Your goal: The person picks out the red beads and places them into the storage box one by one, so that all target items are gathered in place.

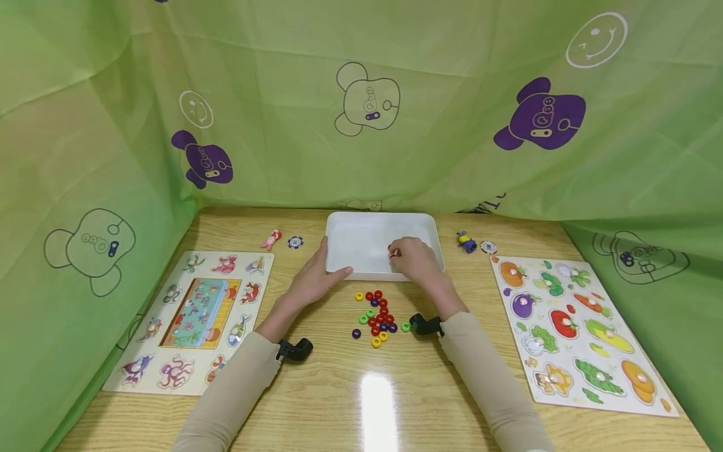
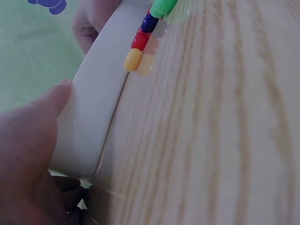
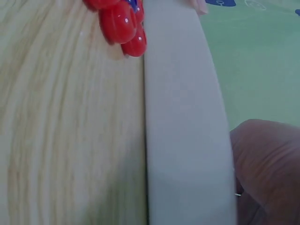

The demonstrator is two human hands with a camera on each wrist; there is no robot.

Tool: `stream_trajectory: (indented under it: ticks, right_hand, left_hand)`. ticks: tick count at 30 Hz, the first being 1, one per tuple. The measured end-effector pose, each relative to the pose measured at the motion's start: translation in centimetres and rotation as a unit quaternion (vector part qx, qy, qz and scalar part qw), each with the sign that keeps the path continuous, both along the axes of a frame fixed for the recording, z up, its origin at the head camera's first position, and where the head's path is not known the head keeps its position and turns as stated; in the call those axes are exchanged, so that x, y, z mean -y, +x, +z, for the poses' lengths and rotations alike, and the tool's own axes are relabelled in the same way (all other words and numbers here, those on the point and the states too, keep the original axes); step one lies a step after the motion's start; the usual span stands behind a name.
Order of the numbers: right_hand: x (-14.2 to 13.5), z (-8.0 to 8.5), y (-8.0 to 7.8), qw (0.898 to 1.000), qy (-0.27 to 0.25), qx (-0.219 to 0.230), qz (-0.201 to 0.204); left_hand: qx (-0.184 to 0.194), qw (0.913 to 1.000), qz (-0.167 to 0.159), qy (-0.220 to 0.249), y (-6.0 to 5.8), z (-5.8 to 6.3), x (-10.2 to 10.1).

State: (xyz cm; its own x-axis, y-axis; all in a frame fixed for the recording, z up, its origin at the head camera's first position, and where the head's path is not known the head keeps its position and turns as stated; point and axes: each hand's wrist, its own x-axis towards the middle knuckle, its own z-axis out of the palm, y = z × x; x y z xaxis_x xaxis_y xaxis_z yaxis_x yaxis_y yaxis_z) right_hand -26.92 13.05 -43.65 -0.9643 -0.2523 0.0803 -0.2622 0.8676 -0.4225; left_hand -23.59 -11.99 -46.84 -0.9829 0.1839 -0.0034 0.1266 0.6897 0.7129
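A shallow white tray stands at the back middle of the table. At its near left corner my left hand holds it, thumb on the near rim and fingers along the left side. My right hand is over the tray's right half, fingertips down inside, pinching a small red ring bead that they partly cover. In front of the tray lies a loose cluster of ring beads, among them red, yellow, green and dark purple. In the right wrist view the tray wall hides the fingertips.
Left lies a sea-animal puzzle board; right, a vegetable puzzle board. A pink figurine and a poker chip sit left of the tray, a yellow-blue figurine and another chip right of it. Green cloth surrounds the table.
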Motion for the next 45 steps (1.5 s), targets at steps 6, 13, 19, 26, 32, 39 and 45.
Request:
stream_trajectory:
  ticks: [6, 13, 19, 26, 32, 39, 45]
  right_hand:
    - [-0.2, 1.9, 1.3, 0.999, -0.01, -0.021, 0.032]
    - [0.2, 3.9, 4.5, 0.993, -0.024, -0.047, 0.105]
    - [0.7, 3.5, 6.6, 0.988, 0.005, -0.044, 0.151]
    - [1.8, 1.5, 7.5, 0.984, 0.049, -0.037, 0.166]
    - [2.4, 0.3, 7.5, 0.983, 0.08, -0.049, 0.16]
    - [3.3, 0.3, 7.5, 0.979, 0.113, -0.064, 0.158]
    - [3.5, 0.7, 7.7, 0.978, 0.12, -0.065, 0.157]
  left_hand:
    - [0.001, 1.0, 0.006, 0.005, 0.0, 0.0, -0.2]
    - [-0.005, 0.9999, 0.002, 0.009, -0.1, -0.2, -0.3]
    - [-0.005, 0.9999, 0.002, 0.014, -0.1, 0.0, -0.3]
    - [-0.009, 0.9998, -0.005, 0.015, 0.0, -0.1, -0.1]
    - [-0.013, 0.9999, -0.002, 0.012, 0.0, -0.3, -0.1]
    - [-0.013, 0.9999, -0.005, 0.007, -0.1, -0.2, 0.1]
    - [-0.013, 0.9999, -0.006, 0.003, 0.0, -0.2, 0.0]
